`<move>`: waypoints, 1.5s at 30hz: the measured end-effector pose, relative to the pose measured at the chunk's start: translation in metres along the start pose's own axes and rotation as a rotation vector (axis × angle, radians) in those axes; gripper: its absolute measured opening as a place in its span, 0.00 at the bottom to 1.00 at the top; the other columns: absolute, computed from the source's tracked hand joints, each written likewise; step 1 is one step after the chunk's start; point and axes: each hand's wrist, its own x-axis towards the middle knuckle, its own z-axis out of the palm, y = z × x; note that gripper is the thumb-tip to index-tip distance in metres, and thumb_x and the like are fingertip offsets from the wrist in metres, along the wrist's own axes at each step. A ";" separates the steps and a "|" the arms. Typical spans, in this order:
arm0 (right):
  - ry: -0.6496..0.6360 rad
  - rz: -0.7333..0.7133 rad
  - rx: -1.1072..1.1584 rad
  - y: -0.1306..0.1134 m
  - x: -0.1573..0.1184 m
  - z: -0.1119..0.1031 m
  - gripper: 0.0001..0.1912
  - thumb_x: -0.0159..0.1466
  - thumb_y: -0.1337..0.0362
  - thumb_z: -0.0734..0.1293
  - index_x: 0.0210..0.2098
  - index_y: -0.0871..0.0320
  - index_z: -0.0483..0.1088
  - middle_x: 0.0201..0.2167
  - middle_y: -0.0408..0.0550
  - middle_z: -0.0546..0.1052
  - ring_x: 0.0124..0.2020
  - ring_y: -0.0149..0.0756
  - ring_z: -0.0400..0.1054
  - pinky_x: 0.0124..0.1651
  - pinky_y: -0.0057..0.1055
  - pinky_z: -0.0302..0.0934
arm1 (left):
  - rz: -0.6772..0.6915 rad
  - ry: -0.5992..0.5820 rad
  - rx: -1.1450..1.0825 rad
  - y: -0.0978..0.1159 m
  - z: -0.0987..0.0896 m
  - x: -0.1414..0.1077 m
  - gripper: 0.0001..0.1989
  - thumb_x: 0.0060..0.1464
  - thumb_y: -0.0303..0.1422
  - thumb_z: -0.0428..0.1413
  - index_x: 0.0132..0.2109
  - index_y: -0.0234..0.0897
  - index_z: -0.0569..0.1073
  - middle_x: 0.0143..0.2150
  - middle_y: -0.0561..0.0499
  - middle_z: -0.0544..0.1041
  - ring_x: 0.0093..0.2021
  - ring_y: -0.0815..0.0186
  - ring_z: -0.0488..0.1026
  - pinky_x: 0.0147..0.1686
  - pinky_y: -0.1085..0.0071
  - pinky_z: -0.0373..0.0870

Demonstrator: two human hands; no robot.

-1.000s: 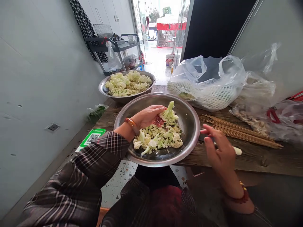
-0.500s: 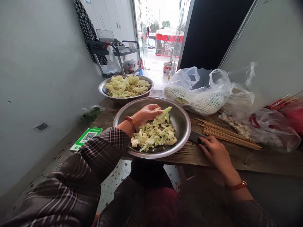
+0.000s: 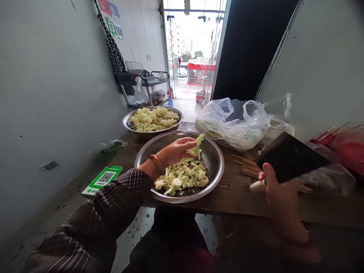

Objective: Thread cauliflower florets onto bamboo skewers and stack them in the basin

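My left hand [image 3: 178, 151] is closed on a cauliflower piece [image 3: 196, 148] with a pale green stem, above the near metal bowl [image 3: 216, 167]. Cut cauliflower florets [image 3: 186, 177] lie in the bottom of that bowl. To the right, my right hand [image 3: 280, 189] grips a cleaver by its pale handle. The wide dark blade [image 3: 292, 157] is raised over the table and hides part of a bundle of thin wooden skewers [image 3: 241, 162]. My right hand is somewhat blurred.
Behind stands a second metal bowl [image 3: 125, 122] heaped with cauliflower. Plastic bags [image 3: 241, 129] with netted contents sit at the back right, and a red bag [image 3: 351, 151] at the far right. A green QR code card [image 3: 104, 180] is at the table's left edge.
My right hand has lifted the cleaver off the table, its blade now raised over the skewers. My left hand still holds a cauliflower piece over the bowl. The camera view has tilted up slightly.
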 end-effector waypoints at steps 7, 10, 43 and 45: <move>-0.394 -0.358 0.074 -0.049 0.016 0.071 0.18 0.69 0.54 0.64 0.49 0.58 0.78 0.32 0.52 0.80 0.29 0.41 0.74 0.32 0.37 0.70 | 0.067 0.078 0.135 -0.006 -0.007 -0.003 0.18 0.45 0.38 0.71 0.39 0.33 0.77 0.33 0.52 0.77 0.31 0.72 0.74 0.32 0.74 0.74; -0.505 -0.666 -0.037 -0.058 0.023 0.087 0.20 0.68 0.65 0.63 0.59 0.55 0.73 0.46 0.54 0.79 0.43 0.45 0.75 0.46 0.43 0.72 | 0.110 0.110 0.226 -0.001 -0.011 -0.009 0.18 0.47 0.40 0.69 0.41 0.34 0.77 0.32 0.53 0.76 0.29 0.73 0.72 0.30 0.76 0.71; -0.798 -0.896 -0.094 -0.091 0.022 0.085 0.26 0.73 0.66 0.60 0.70 0.52 0.60 0.69 0.56 0.64 0.70 0.46 0.59 0.70 0.55 0.57 | 0.399 -0.037 0.661 0.010 0.007 -0.031 0.14 0.54 0.39 0.62 0.41 0.33 0.81 0.41 0.47 0.80 0.39 0.65 0.74 0.42 0.69 0.72; -0.817 -0.877 -0.095 -0.093 0.021 0.084 0.26 0.74 0.65 0.59 0.70 0.50 0.60 0.70 0.54 0.64 0.70 0.46 0.58 0.70 0.55 0.57 | 0.401 -0.038 0.673 0.008 0.007 -0.031 0.15 0.53 0.40 0.63 0.42 0.32 0.81 0.41 0.47 0.80 0.38 0.66 0.74 0.42 0.69 0.72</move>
